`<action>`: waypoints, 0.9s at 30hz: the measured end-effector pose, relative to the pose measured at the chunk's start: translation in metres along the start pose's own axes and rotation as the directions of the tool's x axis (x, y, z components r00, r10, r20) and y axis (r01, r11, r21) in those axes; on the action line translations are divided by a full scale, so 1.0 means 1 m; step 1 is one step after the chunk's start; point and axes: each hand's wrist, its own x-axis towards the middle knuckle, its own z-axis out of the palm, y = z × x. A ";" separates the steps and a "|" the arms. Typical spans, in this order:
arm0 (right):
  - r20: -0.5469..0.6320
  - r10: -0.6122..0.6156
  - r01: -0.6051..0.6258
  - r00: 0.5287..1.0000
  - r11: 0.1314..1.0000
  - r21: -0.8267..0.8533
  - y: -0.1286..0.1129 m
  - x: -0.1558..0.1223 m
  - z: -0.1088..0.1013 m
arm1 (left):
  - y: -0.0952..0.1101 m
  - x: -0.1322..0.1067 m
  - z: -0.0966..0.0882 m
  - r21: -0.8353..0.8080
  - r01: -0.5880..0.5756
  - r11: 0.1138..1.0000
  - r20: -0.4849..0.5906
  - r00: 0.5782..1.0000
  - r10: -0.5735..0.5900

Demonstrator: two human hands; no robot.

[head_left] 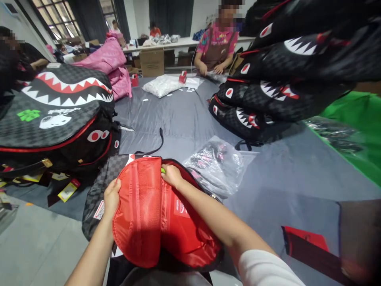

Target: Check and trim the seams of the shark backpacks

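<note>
An open backpack with a red lining [154, 214] lies in front of me on the grey table [184, 115], its grey checkered outside showing at the left. My left hand [111, 196] grips the left edge of the red mesh panel, fingers closed on it. My right hand [171, 175] reaches inside at the top of the opening, fingers curled round a small green thing [162, 170] that I cannot make out. A clear plastic bag of small items [216, 163] lies just right of the backpack.
A big shark-mouth backpack [56, 119] stands at the left, pink bags [110, 63] behind it. A stack of black shark backpacks [282, 75] fills the right. A person in a pink shirt [217, 47] works at the far side. Green cloth [357, 131] lies at right.
</note>
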 end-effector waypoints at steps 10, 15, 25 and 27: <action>0.085 -0.003 0.000 0.996 1.000 0.030 -0.014 -0.018 -0.006 | 0.000 -0.041 -0.035 0.035 -0.087 0.996 -0.013 0.996 0.087; 0.109 0.028 -0.036 0.994 0.997 0.070 -0.017 -0.014 -0.008 | 0.034 -0.044 -0.034 0.197 -0.236 0.952 0.063 0.972 0.228; -0.055 -0.132 0.132 0.990 0.991 -0.011 -0.014 -0.073 0.012 | 0.103 -0.011 -0.039 0.752 -0.393 0.529 0.233 0.909 0.345; -0.039 -0.190 0.187 0.981 0.980 -0.063 -0.022 -0.084 0.019 | 0.097 -0.010 -0.038 0.816 -0.404 0.414 0.265 0.897 0.354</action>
